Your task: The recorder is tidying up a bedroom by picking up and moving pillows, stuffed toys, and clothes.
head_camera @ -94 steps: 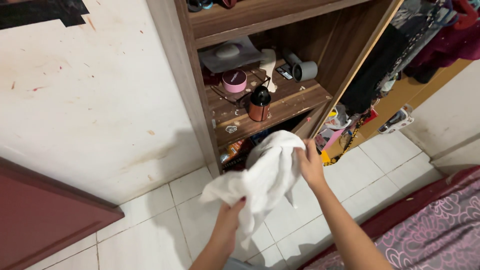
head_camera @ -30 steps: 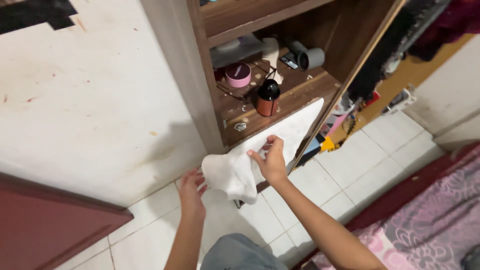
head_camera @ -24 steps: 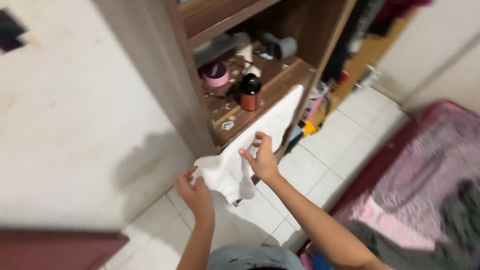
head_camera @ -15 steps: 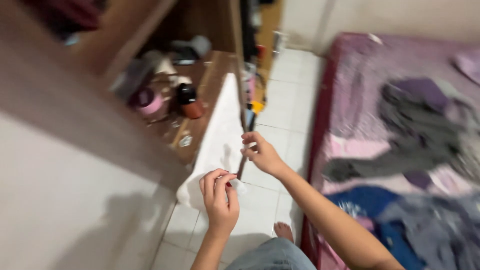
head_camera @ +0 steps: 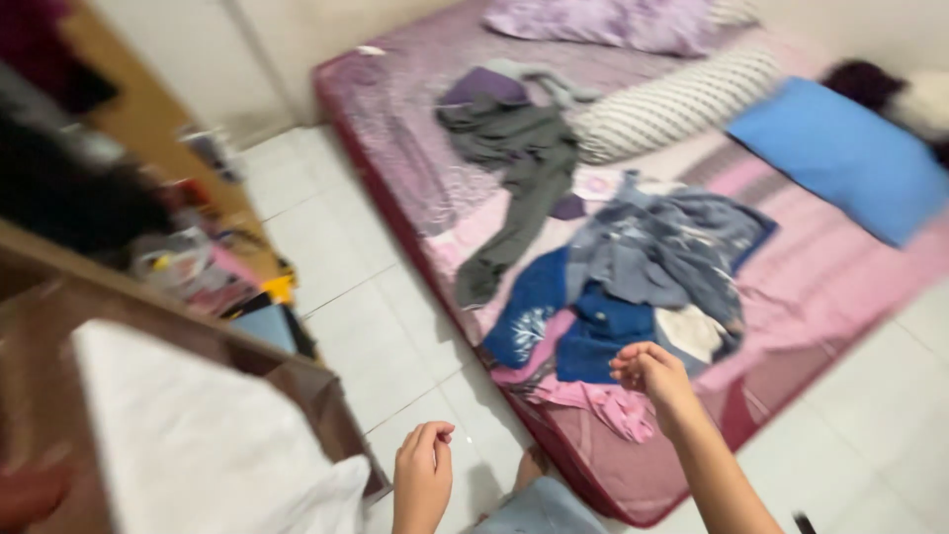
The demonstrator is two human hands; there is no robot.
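1. One white cloth [head_camera: 188,435] lies spread on the wooden shelf [head_camera: 297,371] at the far left, its lower corner hanging over the shelf's front edge; no hand touches it.
2. Just right of that corner, the left hand [head_camera: 422,475] hangs over the white tiled floor [head_camera: 356,297], fingers curled loosely inward with nothing between them.
3. Behind the shelf, blurred clutter [head_camera: 198,267] sits on the floor against the wall.
4. Further right, the right hand [head_camera: 647,371] is raised above the near edge of the mattress [head_camera: 811,297], fingers loosely bent and empty.
5. Closest to it is a heap of clothes [head_camera: 613,297], blue, grey and pink, on the purple-pink sheet.
6. Beyond the heap a dark grey garment [head_camera: 519,168] trails across the mattress.
7. At the far right lie a striped bolster [head_camera: 672,104] and a blue pillow [head_camera: 850,158].
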